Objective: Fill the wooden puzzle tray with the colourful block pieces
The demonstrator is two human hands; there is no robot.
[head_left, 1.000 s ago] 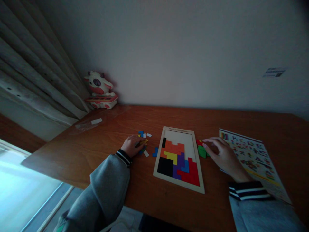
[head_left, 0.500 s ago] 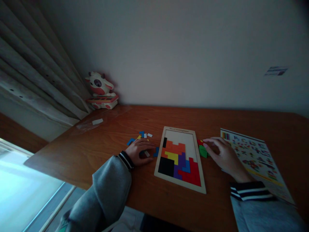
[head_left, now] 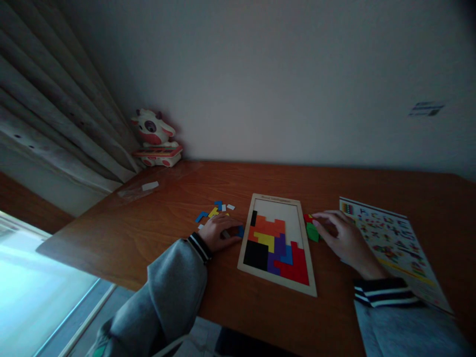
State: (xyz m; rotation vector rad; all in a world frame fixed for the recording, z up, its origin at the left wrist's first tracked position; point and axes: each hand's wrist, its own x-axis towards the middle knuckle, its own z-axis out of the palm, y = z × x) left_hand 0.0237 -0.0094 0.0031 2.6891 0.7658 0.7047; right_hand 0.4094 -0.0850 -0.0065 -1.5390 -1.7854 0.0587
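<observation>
Board: one wooden puzzle board, rectangular, pale framed, flat near the middle of the table
Direction: long axis runs between the table's near and far edges; lettered end towards the far edge
Inlay: flat, angular, straight-edged colour patches; two black, the others orange, yellow, purple, blue and red, filling the nearer part
Left of board: two blue pieces clear of the fingers, one a bent L; a stepped yellow piece; at least three small white rectangles
Left hand: one, curved low over the table, thumb and fingertips at another blue piece beside the frame; cannot tell whether it is gripped; hand
Right hand: one, thumb and forefinger slightly apart, nothing seen between them; hand
Right of board: red and green pieces, close to those fingertips
Sheet: one, printed, smooth, oblong, towards the table's right side
</observation>
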